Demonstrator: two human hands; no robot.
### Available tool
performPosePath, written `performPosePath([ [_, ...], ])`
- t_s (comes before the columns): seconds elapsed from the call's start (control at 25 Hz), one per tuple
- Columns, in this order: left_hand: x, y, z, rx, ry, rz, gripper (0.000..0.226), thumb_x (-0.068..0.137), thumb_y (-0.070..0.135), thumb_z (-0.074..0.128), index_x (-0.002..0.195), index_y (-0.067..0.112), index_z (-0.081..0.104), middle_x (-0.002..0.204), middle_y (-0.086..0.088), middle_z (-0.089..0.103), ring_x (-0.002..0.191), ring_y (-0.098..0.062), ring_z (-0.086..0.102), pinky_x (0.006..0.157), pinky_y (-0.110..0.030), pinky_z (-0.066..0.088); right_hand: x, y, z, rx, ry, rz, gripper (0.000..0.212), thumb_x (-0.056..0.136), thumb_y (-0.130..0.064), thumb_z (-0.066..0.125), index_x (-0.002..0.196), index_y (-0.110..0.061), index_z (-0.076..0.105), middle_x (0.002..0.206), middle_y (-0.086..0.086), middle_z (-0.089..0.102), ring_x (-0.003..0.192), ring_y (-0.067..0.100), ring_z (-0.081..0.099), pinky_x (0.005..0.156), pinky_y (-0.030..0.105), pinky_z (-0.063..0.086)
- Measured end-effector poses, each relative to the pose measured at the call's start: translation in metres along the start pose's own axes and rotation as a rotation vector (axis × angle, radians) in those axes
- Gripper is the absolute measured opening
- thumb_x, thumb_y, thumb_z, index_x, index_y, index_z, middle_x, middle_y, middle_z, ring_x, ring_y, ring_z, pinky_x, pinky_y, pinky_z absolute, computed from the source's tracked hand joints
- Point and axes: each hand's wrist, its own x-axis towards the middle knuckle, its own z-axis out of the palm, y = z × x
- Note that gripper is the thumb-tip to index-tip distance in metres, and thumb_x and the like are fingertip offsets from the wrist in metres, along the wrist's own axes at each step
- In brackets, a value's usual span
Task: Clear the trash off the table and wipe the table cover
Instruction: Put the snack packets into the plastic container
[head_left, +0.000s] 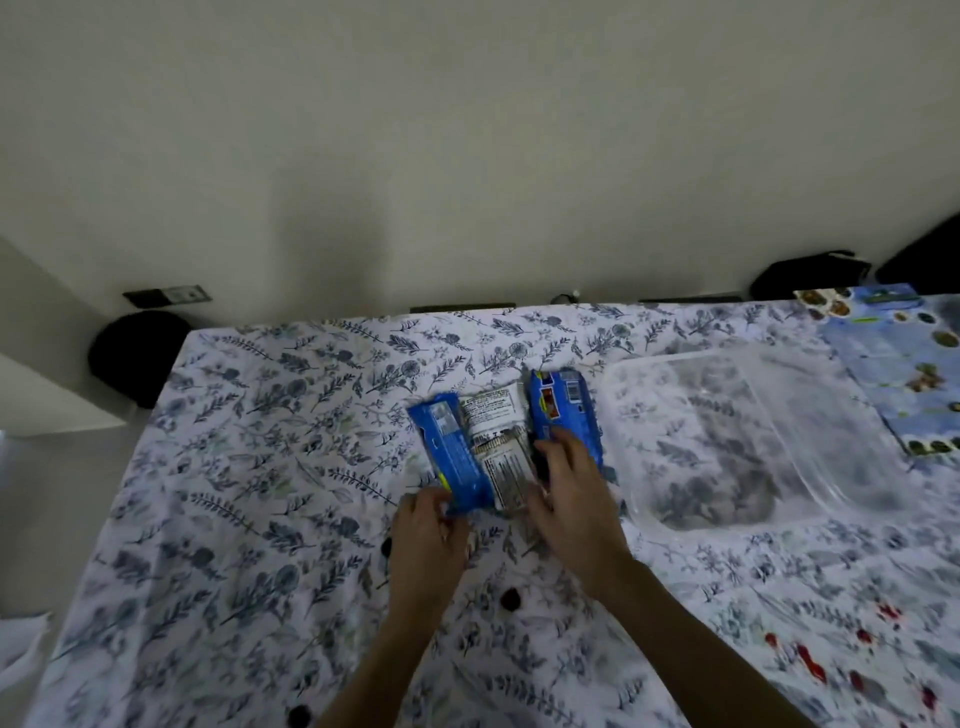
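- Nearest the person, short of both hands, dark crumbs (510, 597) and red stains (810, 661) marked the floral table cover (249, 467), the stains off to the right of the right forearm.
- The left hand (427, 527) had its fingers curled and pinched the near end of the blue snack wrapper (457, 457).
- The right hand (571, 501) lay just beside it, fingers stretched fairly straight over the wrapper's right blue part, pressing on it and not clearly closed round it.
- The wrapper lay spread on the tabletop just beyond both hands, blue at either side with a white printed panel between; whether it was one piece or several could not be told.
- A clear plastic container (737, 441) sat right of the right hand, near the wrapper but apart from it.
- Farther right and beyond, a printed leaflet (904, 374) lay by the tabletop's far corner.
- The step looked like gathering trash, with wiping not yet begun.
- The next move would likely call for the right hand to close on its side, bunch the crinkly film together and lift it clear without scattering crumbs.
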Motion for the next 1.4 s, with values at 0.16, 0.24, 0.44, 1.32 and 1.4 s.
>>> performPosePath([
  [0.16, 0.042, 0.015, 0.014, 0.081, -0.024, -0.077, 0.063, 0.083, 0.03, 0.067, 0.136, 0.016, 0.037, 0.138, -0.016, 0.035, 0.125, -0.034, 0.04, 0.101, -0.044, 0.042, 0.052, 0.015, 0.01, -0.082, -0.041, 0.199, 0.062, 0.088, -0.03, 0.058, 0.143, -0.016, 0.032, 0.151, 0.019, 0.023, 0.138, 0.039, 0.026, 0.111, 0.051, 0.031],
  [0.24, 0.057, 0.023, 0.025, 0.12, -0.035, -0.094, 0.074, 0.08, 0.035, 0.069, 0.141, 0.022, 0.03, 0.141, -0.017, 0.03, 0.127, -0.037, 0.037, 0.104, -0.046, 0.039, 0.06, 0.022, 0.018, -0.162, -0.115, 0.273, 0.075, 0.089, -0.032, 0.058, 0.15, -0.02, 0.015, 0.155, 0.021, 0.012, 0.142, 0.04, 0.018, 0.114, 0.048, 0.026],
  [0.44, 0.068, 0.015, 0.025, -0.002, 0.018, -0.156, 0.067, 0.082, 0.016, 0.067, 0.141, 0.025, 0.039, 0.137, -0.016, 0.038, 0.118, -0.033, 0.048, 0.102, -0.043, 0.045, 0.062, 0.013, 0.021, -0.232, -0.133, 0.264, 0.084, 0.09, -0.008, 0.058, 0.151, -0.017, 0.001, 0.156, 0.026, 0.005, 0.142, 0.043, 0.013, 0.112, 0.049, 0.028],
  [1.32, -0.016, 0.189, 0.086, -0.173, -0.301, 0.328, 0.036, 0.087, 0.017, 0.06, 0.121, 0.027, 0.062, 0.121, 0.002, 0.059, 0.102, -0.01, 0.061, 0.087, -0.016, 0.047, -0.039, 0.092, -0.108, 0.158, 0.302, 0.177, 0.042, 0.086, -0.003, 0.059, 0.122, -0.023, 0.053, 0.111, 0.0, 0.066, 0.102, 0.015, 0.063, 0.089, 0.03, 0.052],
  [1.4, -0.015, 0.186, 0.099, 0.114, -0.303, 0.452, 0.038, 0.09, 0.022, 0.057, 0.128, 0.019, 0.058, 0.132, -0.001, 0.051, 0.112, -0.017, 0.058, 0.097, -0.023, 0.046, -0.042, 0.099, -0.097, -0.08, 0.218, 0.209, 0.041, 0.073, -0.009, 0.075, 0.113, -0.011, 0.064, 0.108, 0.007, 0.069, 0.103, 0.023, 0.065, 0.088, 0.032, 0.053],
])
